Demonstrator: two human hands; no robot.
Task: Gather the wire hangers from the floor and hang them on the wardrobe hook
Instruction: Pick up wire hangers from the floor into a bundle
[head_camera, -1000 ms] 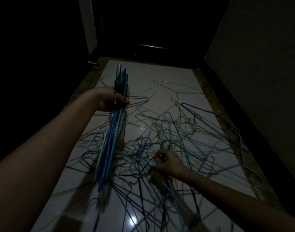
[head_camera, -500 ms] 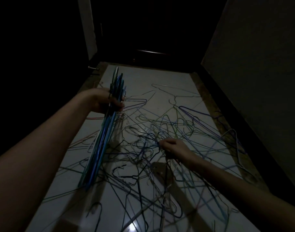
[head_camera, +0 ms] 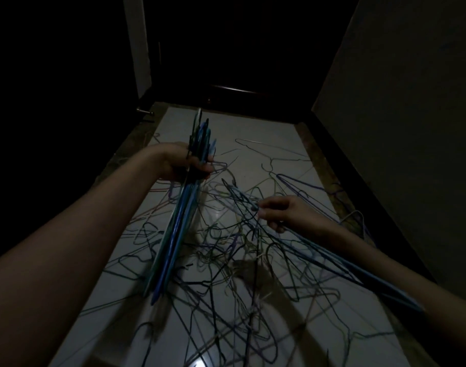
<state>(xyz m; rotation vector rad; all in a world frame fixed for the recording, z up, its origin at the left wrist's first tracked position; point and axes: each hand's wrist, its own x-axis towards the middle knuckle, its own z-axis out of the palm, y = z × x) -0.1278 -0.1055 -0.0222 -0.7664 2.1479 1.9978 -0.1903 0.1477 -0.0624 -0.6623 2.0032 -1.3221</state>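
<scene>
Dim light, looking down at the floor. My left hand (head_camera: 185, 162) is curled tight round a bundle of gathered hangers (head_camera: 179, 221), mostly blue and teal, packed flat against each other. The bundle stands steeply tilted: its upper ends rise past my knuckles toward the far doorway, its lower ends point down toward the tiles near my left forearm. Whether those lower tips touch the floor I cannot tell; they are blurred.

My right hand (head_camera: 282, 211) is raised above the pile, fingers (head_camera: 265, 214) bent and pinching a light blue hanger (head_camera: 332, 263). One long side of it runs back along my right forearm toward the lower right; thinner wire from it sticks out past my fingertips to the upper left. Other wires seem to lift with it, but the tangle is too dark to sort.

The loose hangers (head_camera: 226, 260) lie spread over the pale tiled floor (head_camera: 253, 128), crossing and hooked into one another, thickest between my two arms and nearer me. A few lie apart farther out: a pale one (head_camera: 271, 154) near the far end, a purple one (head_camera: 303, 185) just beyond my right hand, a white one (head_camera: 355, 217) by the dark skirting on the right.

A plain wall (head_camera: 398, 128) rises on the right. A dark doorway (head_camera: 226, 49) closes the far end.
</scene>
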